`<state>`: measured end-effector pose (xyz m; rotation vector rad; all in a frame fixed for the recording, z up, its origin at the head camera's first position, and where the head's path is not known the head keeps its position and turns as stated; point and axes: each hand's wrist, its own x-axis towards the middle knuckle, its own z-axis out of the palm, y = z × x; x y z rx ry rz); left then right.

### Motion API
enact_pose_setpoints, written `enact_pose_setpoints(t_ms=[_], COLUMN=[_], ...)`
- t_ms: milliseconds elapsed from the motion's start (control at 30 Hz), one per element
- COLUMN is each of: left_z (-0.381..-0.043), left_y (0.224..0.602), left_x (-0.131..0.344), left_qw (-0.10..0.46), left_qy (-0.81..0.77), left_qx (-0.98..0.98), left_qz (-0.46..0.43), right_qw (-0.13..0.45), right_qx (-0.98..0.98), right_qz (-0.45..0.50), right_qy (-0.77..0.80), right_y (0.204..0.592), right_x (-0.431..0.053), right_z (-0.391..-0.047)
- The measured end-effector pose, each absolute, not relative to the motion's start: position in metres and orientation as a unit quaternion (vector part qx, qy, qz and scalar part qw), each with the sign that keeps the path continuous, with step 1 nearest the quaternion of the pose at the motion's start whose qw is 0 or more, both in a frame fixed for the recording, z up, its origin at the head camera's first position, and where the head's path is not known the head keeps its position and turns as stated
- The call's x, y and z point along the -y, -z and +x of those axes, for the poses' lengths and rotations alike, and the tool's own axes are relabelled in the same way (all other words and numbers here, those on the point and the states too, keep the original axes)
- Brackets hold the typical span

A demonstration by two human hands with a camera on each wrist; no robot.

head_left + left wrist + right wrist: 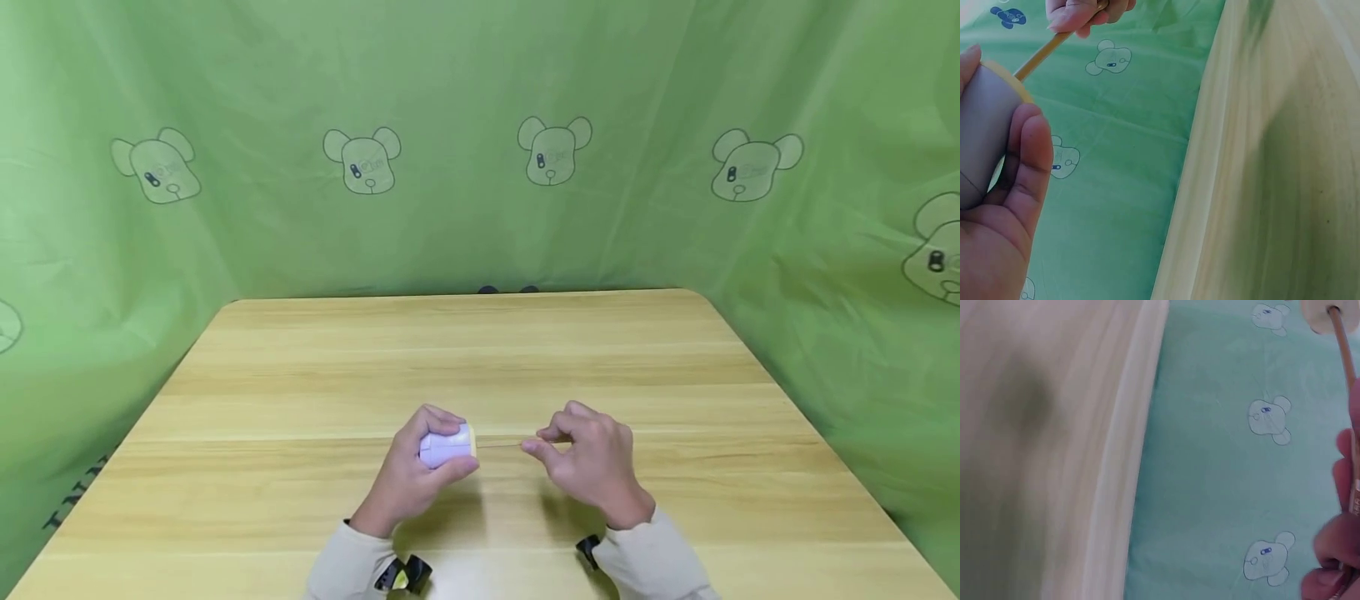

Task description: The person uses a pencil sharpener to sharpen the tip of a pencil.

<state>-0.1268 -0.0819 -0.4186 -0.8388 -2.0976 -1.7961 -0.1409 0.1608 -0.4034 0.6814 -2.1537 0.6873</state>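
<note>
My left hand (405, 479) grips a small lavender pencil sharpener (446, 448) with a yellow end, held above the table. In the left wrist view the fingers and thumb wrap around the sharpener's body (984, 119). A thin wooden pencil (498, 444) runs from the yellow end to my right hand (596, 458), which pinches it between thumb and fingers. The right wrist view shows the pencil (1344, 347) entering a round hole in the sharpener's pale face (1317, 314). The pencil's tip is hidden inside. Some lettering shows on its shaft.
A light wood-grain table (480, 358) lies below both hands. Green cloth (465, 225) printed with bear heads hangs behind the table and along its sides. Dark straps (405, 575) show at both sleeve cuffs.
</note>
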Motion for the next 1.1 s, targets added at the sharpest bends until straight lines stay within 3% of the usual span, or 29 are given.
enact_pose_setpoints(t_ms=[100, 200, 333, 633, 1100], left_z=[-0.127, -0.126, -0.124, -0.125, -0.124], left_y=[0.421, 0.423, 0.421, 0.411, 0.407], left_x=[0.081, 0.081, 0.08, 0.077, 0.079], left_qw=[0.136, 0.142, 0.14, 0.077, 0.052], left_qy=[0.608, 0.61, 0.622, 0.653, 0.682], left_qx=[0.721, 0.722, 0.732, 0.742, 0.718], left_qz=[-0.304, -0.292, -0.238, -0.131, -0.129], right_qw=[0.331, 0.323, 0.34, 0.462, 0.446], right_qx=[0.864, 0.86, 0.84, 0.792, 0.774], right_qz=[0.249, 0.255, 0.282, 0.217, 0.271], right_qy=[-0.287, -0.302, -0.316, -0.335, -0.358], right_y=[0.4, 0.403, 0.407, 0.411, 0.417], right_x=[-0.163, -0.163, -0.16, -0.142, -0.146], right_z=[-0.139, -0.139, -0.142, -0.144, -0.145])
